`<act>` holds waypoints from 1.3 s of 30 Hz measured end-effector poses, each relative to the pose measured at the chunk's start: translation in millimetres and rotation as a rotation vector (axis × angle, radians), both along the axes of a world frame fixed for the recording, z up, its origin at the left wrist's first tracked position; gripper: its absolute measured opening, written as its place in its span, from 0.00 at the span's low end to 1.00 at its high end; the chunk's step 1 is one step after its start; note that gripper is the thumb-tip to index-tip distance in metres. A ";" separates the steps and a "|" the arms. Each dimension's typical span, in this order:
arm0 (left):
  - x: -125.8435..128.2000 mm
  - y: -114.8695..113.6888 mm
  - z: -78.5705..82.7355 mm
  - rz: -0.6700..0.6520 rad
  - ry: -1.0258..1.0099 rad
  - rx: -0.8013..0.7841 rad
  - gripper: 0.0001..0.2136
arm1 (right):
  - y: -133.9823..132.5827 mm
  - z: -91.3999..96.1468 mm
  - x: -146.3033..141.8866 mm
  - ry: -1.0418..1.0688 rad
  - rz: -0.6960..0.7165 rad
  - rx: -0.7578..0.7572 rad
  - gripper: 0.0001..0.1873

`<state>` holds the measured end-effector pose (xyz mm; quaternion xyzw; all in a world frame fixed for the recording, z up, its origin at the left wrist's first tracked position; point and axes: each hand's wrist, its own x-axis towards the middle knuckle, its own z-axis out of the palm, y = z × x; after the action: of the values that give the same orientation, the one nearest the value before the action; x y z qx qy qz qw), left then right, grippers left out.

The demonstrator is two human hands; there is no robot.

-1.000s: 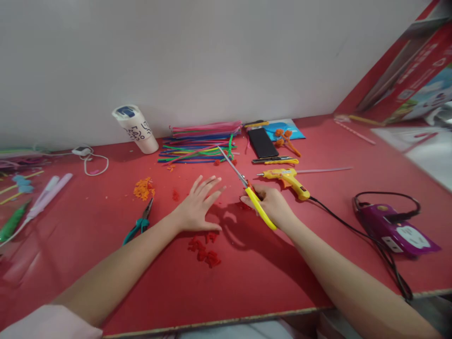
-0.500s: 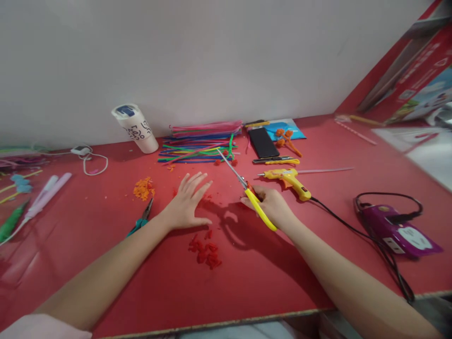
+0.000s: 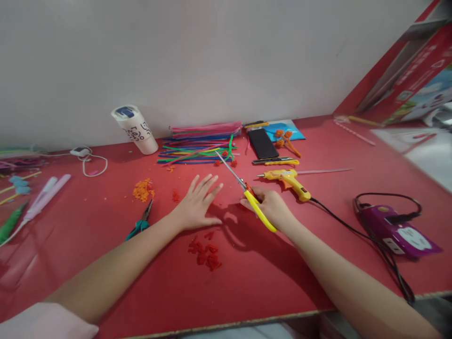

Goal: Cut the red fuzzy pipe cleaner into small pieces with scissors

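My left hand [image 3: 198, 205] lies palm down over the red table, its fingers spread and nothing in its grasp. Just in front of it is a loose heap of red clippings [image 3: 205, 253], and a small patch of fine red bits [image 3: 175, 196] shows beside its fingers. My right hand [image 3: 270, 207] is closed around yellow-handled scissors [image 3: 260, 210], whose blades point up and to the left. Left of my left hand are a pile of orange bits [image 3: 143, 189] and teal-handled pliers [image 3: 142, 223], partly behind my forearm.
Several coloured pipe cleaners [image 3: 199, 146] lie along the wall beside a white tumbler [image 3: 136, 129]. To the right are a phone [image 3: 263, 143], a yellow glue gun [image 3: 287, 179] and a purple power strip [image 3: 397, 230] with a black cord. A pink-and-white styling iron [image 3: 45, 197] lies left.
My left hand has slid to the right across the table, uncovering the patch of fine red bits. My right hand and the scissors have hardly moved.
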<state>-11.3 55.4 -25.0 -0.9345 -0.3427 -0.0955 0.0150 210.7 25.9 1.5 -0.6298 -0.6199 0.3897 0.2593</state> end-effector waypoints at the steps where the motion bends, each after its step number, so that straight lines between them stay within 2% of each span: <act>1: 2.4 -0.4 1.7 -0.042 0.010 -0.018 0.42 | 0.2 0.1 0.7 0.002 0.000 0.002 0.13; 4: 4.9 -3.7 5.4 -0.122 0.036 -0.061 0.44 | -0.1 1.0 1.8 0.012 0.001 0.007 0.13; 10: 8.2 -6.2 3.0 -0.156 0.037 -0.050 0.44 | -1.8 1.1 0.4 0.029 0.023 0.020 0.13; 12: 9.9 -2.5 1.4 -0.113 0.008 -0.020 0.41 | -2.1 0.4 0.0 0.032 0.024 0.024 0.13; 16: 11.9 2.6 -1.4 0.056 -0.070 0.028 0.33 | -1.7 0.1 0.0 0.042 0.009 0.020 0.13; 19: 19.2 -4.0 -3.7 0.095 -0.097 -0.002 0.40 | -0.6 0.9 0.8 0.063 0.000 0.009 0.12; 22: 29.4 -11.4 -6.8 0.027 -0.081 -0.040 0.48 | 0.8 1.6 1.6 0.086 -0.005 -0.003 0.12; 25: 27.5 -5.8 -10.6 0.042 -0.063 -0.007 0.46 | 1.4 2.0 2.3 0.096 -0.010 -0.012 0.13; 27: 16.9 4.7 -12.3 0.144 -0.063 0.059 0.41 | 1.2 2.2 2.7 0.098 -0.012 -0.017 0.12; 29: 4.9 14.7 -12.1 0.327 -0.091 0.127 0.36 | 0.8 2.0 2.7 0.101 -0.015 -0.020 0.12; 31: 0.0 19.4 -10.4 0.416 -0.110 0.163 0.32 | 0.7 1.4 2.4 0.106 -0.016 -0.022 0.11; 33: 6.2 17.9 -9.2 0.426 -0.139 0.187 0.35 | 0.9 0.3 1.7 0.110 -0.016 -0.019 0.11; 36: 28.3 11.7 -12.9 0.342 -0.155 0.182 0.40 | 2.0 -2.3 1.2 0.115 -0.021 -0.015 0.11; 39: 38.2 14.9 -20.2 0.330 -0.155 0.196 0.37 | 3.6 -5.4 2.1 0.116 -0.031 -0.019 0.12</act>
<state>26.9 70.3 -45.2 -0.8496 -0.4803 -0.1962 0.0949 212.8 29.5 -3.9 -0.6182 -0.5904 0.4270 0.2948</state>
